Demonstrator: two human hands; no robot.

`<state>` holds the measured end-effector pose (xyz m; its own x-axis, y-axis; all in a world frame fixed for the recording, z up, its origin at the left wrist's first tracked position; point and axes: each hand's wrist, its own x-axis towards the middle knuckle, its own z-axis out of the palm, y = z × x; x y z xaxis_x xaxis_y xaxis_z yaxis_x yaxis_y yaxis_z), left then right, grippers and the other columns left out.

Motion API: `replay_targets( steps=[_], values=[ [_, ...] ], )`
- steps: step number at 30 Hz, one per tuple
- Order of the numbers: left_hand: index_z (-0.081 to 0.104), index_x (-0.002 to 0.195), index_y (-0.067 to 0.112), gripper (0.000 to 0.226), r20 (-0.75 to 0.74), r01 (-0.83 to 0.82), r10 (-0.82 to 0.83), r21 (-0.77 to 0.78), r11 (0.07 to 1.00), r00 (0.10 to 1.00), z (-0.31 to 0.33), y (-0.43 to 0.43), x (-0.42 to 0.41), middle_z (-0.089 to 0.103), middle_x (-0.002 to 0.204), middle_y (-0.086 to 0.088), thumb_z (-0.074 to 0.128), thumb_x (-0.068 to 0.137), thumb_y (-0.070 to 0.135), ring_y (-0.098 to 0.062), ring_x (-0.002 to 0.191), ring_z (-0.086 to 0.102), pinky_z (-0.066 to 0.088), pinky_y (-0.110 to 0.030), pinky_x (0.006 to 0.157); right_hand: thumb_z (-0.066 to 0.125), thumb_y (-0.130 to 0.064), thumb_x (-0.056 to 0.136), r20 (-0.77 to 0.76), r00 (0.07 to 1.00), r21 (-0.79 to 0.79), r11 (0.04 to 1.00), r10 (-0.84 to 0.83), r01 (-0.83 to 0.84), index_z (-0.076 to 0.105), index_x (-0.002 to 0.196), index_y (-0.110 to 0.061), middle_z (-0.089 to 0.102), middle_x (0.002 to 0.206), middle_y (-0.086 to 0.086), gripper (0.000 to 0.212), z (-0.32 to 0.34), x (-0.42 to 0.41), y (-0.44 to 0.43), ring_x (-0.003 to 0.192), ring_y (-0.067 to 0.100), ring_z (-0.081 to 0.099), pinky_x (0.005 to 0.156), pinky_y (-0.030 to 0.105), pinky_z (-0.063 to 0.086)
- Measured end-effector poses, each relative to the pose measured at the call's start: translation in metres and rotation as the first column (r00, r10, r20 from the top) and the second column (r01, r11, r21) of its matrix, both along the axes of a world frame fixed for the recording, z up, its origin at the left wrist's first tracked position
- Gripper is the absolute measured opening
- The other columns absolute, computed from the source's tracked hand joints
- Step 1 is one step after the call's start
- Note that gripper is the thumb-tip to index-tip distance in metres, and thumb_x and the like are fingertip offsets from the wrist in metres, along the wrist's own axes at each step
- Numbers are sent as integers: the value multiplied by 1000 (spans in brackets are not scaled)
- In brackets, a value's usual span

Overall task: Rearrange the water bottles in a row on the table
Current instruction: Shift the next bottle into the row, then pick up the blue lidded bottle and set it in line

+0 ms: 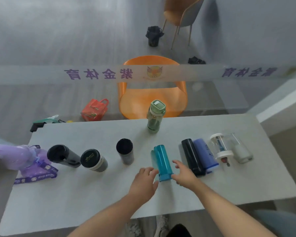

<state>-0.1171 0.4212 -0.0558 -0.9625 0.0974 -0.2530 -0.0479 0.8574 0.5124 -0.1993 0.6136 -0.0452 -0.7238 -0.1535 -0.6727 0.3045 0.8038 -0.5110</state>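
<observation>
Since the left hand [143, 183] and right hand [184, 176] have open fingers [176, 162] with the blue bottle [162, 159] between them, best squeeze both sides evenly.

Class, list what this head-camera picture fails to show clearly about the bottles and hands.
1. Head view: whether the left hand or right hand touches the teal bottle; blurred.
2. Far left, the purple bottle: smeared by lens-edge distortion.
3. Gold print on the black-lidded cup: too small.
4. Contents of the clear bottle: blurred.
</observation>
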Motion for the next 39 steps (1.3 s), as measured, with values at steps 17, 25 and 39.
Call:
replay_targets(
  steps=[17,25,39],
  values=[
    [42,136,34,44,148,-474,451,251,844,880,2,43,-9,55,120,9,60,96,30,-5,105,46,42,-21,93,65,-38,94,175,984,-246,969,40,4,41,145,-33,69,109,1,56,0,-8,18,67,15,62,70,30,59],
    [54,120,32,26,-98,-385,394,99,918,914,31,28,-37,60,121,7,57,94,30,-19,112,49,48,-31,87,63,-26,94,127,991,-336,939,-30,72,53,139,-17,73,99,11,47,33,-39,-6,59,16,58,58,29,51],
    [59,108,24,14,-394,139,-160,-83,987,905,38,58,-44,63,111,9,55,95,28,-15,97,54,48,-32,83,60,-21,96,-142,990,-109,993,19,-35,60,127,-13,70,105,6,32,30,-58,80,89,19,65,76,31,58]
  ],
)
